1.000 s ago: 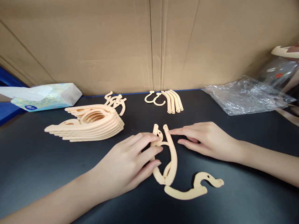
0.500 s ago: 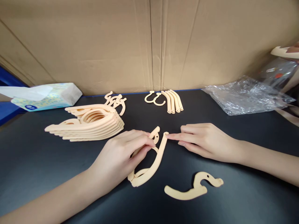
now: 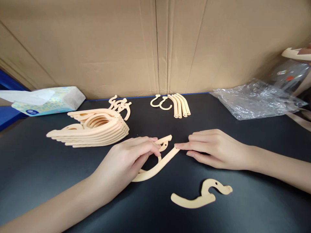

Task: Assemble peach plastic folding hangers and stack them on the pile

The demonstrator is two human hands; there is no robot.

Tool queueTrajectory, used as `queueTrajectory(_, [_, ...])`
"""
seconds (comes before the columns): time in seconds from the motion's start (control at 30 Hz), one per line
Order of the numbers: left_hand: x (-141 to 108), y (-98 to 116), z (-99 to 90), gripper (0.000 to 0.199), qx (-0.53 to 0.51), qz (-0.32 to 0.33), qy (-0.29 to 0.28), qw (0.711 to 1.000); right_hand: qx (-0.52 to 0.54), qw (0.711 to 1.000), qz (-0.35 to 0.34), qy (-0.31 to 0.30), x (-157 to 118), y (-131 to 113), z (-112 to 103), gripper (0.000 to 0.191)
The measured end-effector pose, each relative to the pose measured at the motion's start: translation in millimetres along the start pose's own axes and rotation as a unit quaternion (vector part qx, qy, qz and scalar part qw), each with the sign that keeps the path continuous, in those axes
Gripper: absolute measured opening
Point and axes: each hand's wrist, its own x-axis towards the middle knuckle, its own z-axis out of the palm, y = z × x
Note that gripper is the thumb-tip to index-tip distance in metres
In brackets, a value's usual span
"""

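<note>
My left hand is closed around a cream plastic folding hanger, covering part of it. The hanger lies folded on the black table, its two arm ends pointing to the right. With outstretched fingers, my right hand touches the end of the nearer arm with its index fingertip. No grip by that hand shows, and its thumb is hard to make out. In front of the hands lies a loose hanger part with a hook and a curved arm.
A stack of folded hangers stands to the left, with small hook pieces behind it. Two hooks and several curved strips lie at the back. A tissue pack is far left; a clear plastic bag lies right.
The hanger has turned clockwise under my hands, and its arm ends have moved slightly right and nearer. My right fingertip has stayed on the arm end.
</note>
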Motion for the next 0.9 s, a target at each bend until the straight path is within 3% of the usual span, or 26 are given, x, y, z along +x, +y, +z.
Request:
queueTrajectory(0.13, [-3, -1, 0.9, 0.029, 0.001, -0.003, -0.001, 1.0, 0.075, 0.997, -0.027, 0.005, 2, -2, -1, 0.026])
queueTrajectory(0.2, [-4, -1, 1.8, 0.028, -0.004, -0.011, 0.002, 1.0, 0.115, 0.993, -0.015, -0.006, 3, -4, -4, 0.034])
queueTrajectory(0.33, [-4, -2, 1.9, 0.028, -0.026, -0.021, 0.007, 0.999, 0.18, 0.978, 0.063, -0.086, 4, -7, -14, 0.062])
queueTrajectory(0.5, [-3, -1, 1.2, 0.03, -0.035, -0.026, 0.008, 0.999, 0.229, 0.952, 0.108, -0.17, 3, -5, -30, 0.07])
queueTrajectory(0.6, [-3, 0, 2.0, 0.033, -0.035, -0.031, 0.005, 0.999, 0.239, 0.944, 0.124, -0.192, 2, -3, -36, 0.058])
queueTrajectory(0.77, [-4, -1, 1.9, 0.034, -0.031, -0.029, 0.007, 0.999, 0.27, 0.936, 0.105, -0.197, 1, -1, -38, 0.02])
queueTrajectory(0.9, [-6, -3, 3.0, 0.036, -0.014, -0.009, 0.012, 1.0, 0.306, 0.933, 0.104, -0.16, 0, -1, -31, 0.026])
